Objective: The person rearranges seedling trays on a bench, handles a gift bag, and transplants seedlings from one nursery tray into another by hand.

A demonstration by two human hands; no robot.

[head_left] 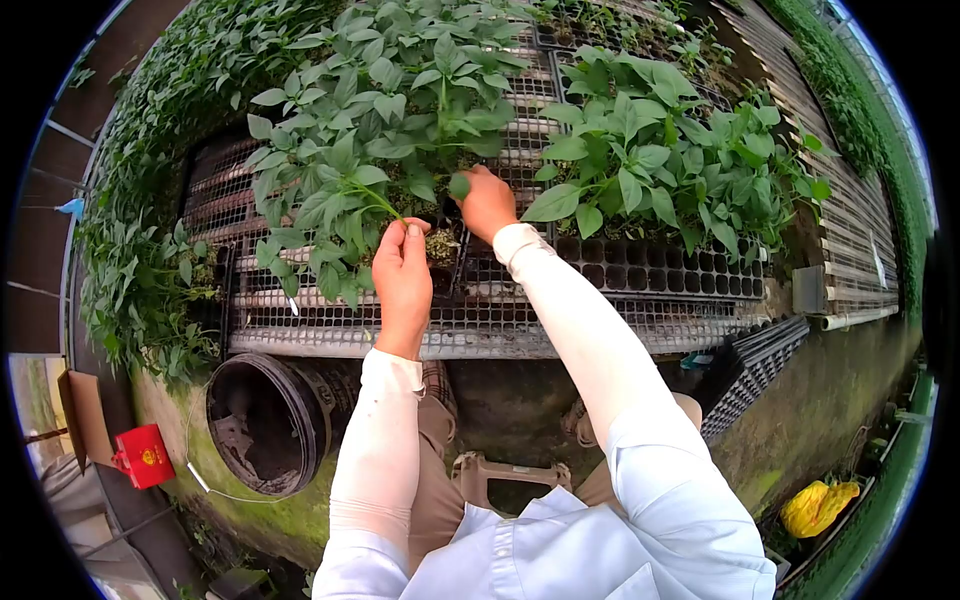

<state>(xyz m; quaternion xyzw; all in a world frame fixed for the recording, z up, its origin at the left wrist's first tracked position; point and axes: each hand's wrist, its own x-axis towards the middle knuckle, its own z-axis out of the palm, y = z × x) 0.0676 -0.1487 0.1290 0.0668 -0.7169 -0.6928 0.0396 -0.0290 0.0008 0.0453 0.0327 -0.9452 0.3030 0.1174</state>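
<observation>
In the head view my left hand is closed, with thumb and fingers pinching the stem of a leafy green seedling that leans up and left. My right hand is just to its right, back of the hand showing and fingers curled down by a small round leaf. What its fingertips hold is hidden. Below and between the hands lies pale, crumbly growing mix at the seedling tray's edge. A dense clump of seedlings stands just beyond both hands.
A black cell tray with more seedlings sits right on the mesh bench. Below are a black bucket, stacked trays, a red box and a yellow bag. A stool shows between my legs.
</observation>
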